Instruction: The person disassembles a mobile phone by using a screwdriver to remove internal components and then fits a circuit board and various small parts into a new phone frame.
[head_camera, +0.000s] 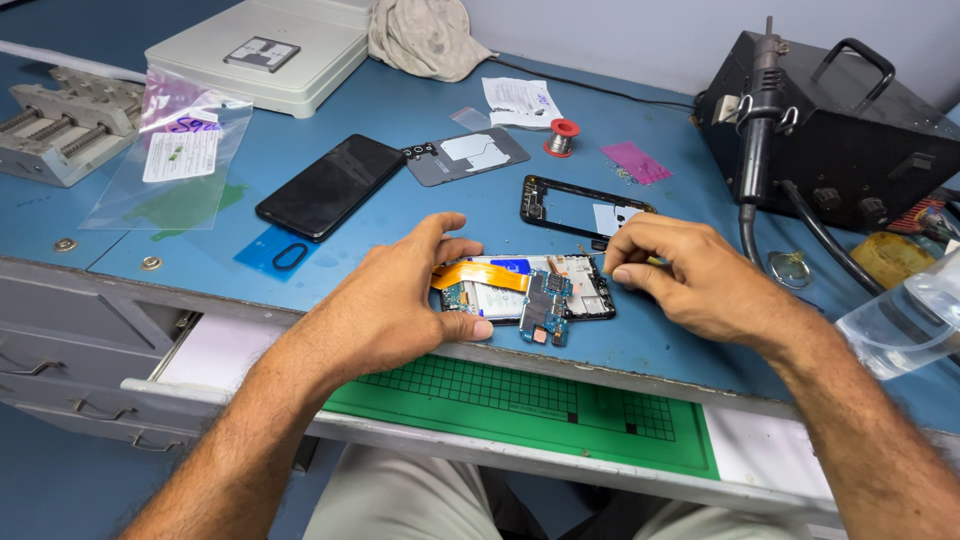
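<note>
An opened phone (560, 290) lies on the blue bench near its front edge, with an orange flex cable (480, 275) and a blue-green circuit board (543, 305) showing. My left hand (395, 300) cups its left end, thumb under the front side and fingers over the top. My right hand (680, 275) rests at the phone's right end, fingertips pinched on a thin yellowish tool that barely shows. A black middle frame (580, 205) lies just behind.
A black phone (330, 185), a grey back cover (470, 155), a solder spool (562, 135), a pink bag (637, 160) and a clear bag (175, 150) lie on the bench. A hot-air station (840, 120) stands right. A green mat (540, 410) lies in an open drawer.
</note>
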